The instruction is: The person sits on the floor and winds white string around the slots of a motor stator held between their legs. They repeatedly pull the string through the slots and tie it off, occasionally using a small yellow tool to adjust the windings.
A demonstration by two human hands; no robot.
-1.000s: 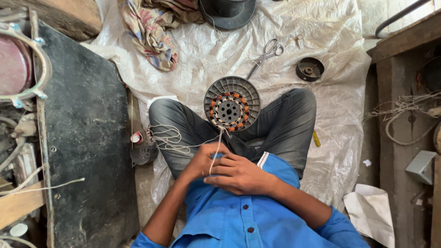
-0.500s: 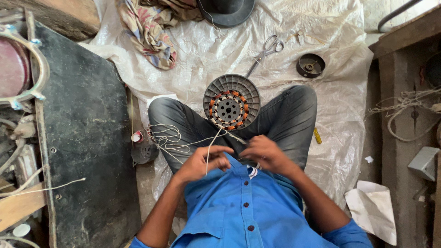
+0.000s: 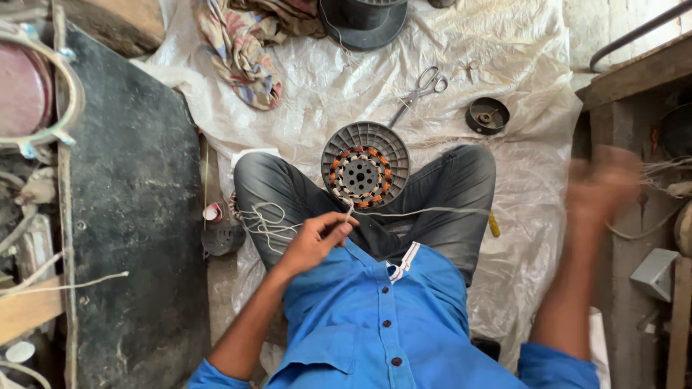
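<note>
White thread [image 3: 425,212] runs taut across the lap, level with the knees, from the left hand [image 3: 315,241] out towards the right hand [image 3: 604,184]; that tension suggests one hand anchors while the other draws the length out. Left fingers are closed in a pinch on the thread's near end, just below the stator [image 3: 362,173], so the strand stays close to the windings. Right hand is flung wide and blurred; whether it grips the thread I cannot tell. Stator rests flat between the knees, slots up, within easy reach of both hands. Loose thread [image 3: 265,220] lies coiled on the left thigh, near the pinch. Scissors [image 3: 420,91] and a small round cap [image 3: 486,115] lie beyond on the plastic sheet [image 3: 324,79], apart from the work.
</note>
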